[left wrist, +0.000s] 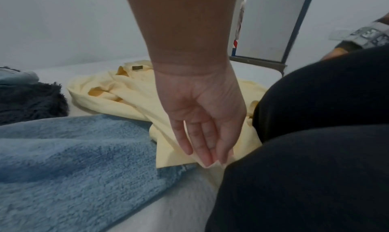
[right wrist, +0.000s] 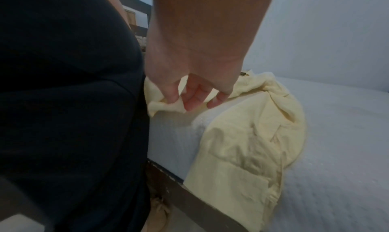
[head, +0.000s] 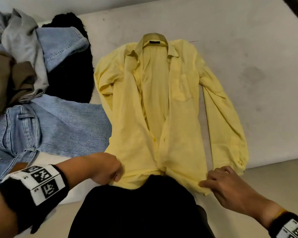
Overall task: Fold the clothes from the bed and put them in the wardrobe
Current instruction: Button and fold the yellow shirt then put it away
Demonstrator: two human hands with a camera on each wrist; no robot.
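Observation:
A pale yellow button-up shirt [head: 162,100] lies front up and unbuttoned on the bed, collar at the far side and sleeves down along its sides. Its bottom hem hangs at the near bed edge against my black clothing. My left hand [head: 110,170] grips the hem's left corner; in the left wrist view its fingers [left wrist: 202,144] hold the yellow shirt [left wrist: 130,92] fabric. My right hand [head: 220,182] pinches the hem's right corner. In the right wrist view the thumb and forefinger of the right hand [right wrist: 179,100] squeeze a fold of the yellow shirt [right wrist: 242,144].
A heap of clothes fills the bed's left: light blue jeans [head: 58,124], a grey garment [head: 24,36], a brown one [head: 0,79] and a black fluffy item [head: 72,73]. White mattress [head: 248,66] spreads right of the shirt. The dark bed frame [right wrist: 189,194] runs below the edge.

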